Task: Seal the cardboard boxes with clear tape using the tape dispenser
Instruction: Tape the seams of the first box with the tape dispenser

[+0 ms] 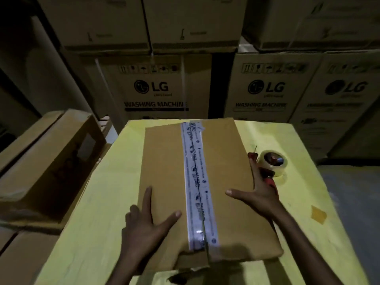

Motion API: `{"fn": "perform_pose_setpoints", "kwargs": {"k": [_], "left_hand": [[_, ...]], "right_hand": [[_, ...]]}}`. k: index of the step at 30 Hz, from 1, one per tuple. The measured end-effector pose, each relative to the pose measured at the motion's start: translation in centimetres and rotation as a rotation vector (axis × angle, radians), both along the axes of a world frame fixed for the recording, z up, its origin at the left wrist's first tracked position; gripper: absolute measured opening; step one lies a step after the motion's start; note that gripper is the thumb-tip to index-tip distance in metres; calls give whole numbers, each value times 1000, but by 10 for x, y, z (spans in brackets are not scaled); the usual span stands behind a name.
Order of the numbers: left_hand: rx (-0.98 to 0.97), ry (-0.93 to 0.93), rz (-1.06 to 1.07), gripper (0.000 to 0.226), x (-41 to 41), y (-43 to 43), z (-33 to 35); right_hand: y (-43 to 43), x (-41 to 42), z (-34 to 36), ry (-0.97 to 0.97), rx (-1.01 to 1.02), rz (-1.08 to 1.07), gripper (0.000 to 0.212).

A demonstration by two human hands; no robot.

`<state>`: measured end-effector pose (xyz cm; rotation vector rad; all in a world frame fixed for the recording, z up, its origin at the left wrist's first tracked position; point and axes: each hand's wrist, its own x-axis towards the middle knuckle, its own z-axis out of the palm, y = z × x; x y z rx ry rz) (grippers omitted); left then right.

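Left hand (144,227) lies flat, fingers spread, on the box (164,161). Right hand (260,195) straddles the box's right edge beside the tape dispenser (274,161); its grasp is perhaps loose, but I cannot tell.

A single head-worn wide-angle camera looks forward and steeply down from just over the near edge of the yellow table (98,202), close above the cardboard box (164,177) at its middle, stacked cartons (156,89) filling the background.
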<state>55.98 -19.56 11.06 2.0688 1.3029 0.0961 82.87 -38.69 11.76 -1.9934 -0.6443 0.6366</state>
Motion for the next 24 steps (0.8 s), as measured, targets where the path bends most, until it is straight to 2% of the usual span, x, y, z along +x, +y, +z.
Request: {"fn": "perform_pose_setpoints", "kwargs": {"k": [2, 6, 9, 14, 19, 21, 24], "left_hand": [[-3, -50, 24, 113, -3, -2, -7], [-35, -87, -5, 122, 4, 17, -3], [74, -43, 0, 129, 19, 20, 4], [122, -54, -28, 130, 18, 27, 5], [167, 18, -32, 126, 9, 52, -1], [195, -66, -95, 116, 19, 53, 1], [305, -328, -351, 80, 53, 50, 7]], "right_hand": [[-1, -6, -3, 3, 26, -34, 128], [9, -5, 2, -8, 56, -52, 121], [14, -4, 7, -55, 16, -65, 114], [26, 6, 19, -53, -77, -55, 126], [40, -22, 3, -67, -52, -88, 128], [40, -29, -5, -78, -50, -109, 127], [36, -30, -4, -91, -36, -118, 124]]}}
